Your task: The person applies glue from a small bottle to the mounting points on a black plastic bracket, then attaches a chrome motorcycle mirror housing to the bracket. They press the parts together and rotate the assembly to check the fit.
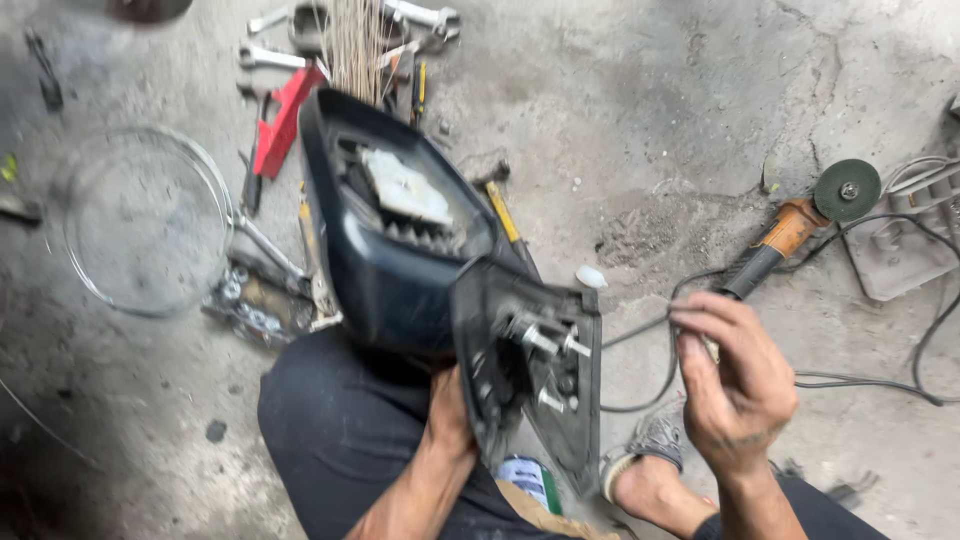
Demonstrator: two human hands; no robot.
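Above the person's lap, the left hand (450,415) closes its grip on the base of a dark car side mirror housing (400,235), held upright with its bolts facing the right hand (735,375), whose fingers pinch a thin wire just beside it. Behind lie wrenches (270,58), a red tool (282,120), a wire ring (140,220) and an angle grinder (800,225) on cracked concrete floor (650,120).

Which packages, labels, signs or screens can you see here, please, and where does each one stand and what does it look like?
Can: a small round can, partly hidden under the car side mirror by the person's knee; pale label band with blue and green patches.
No signs or screens are in view.
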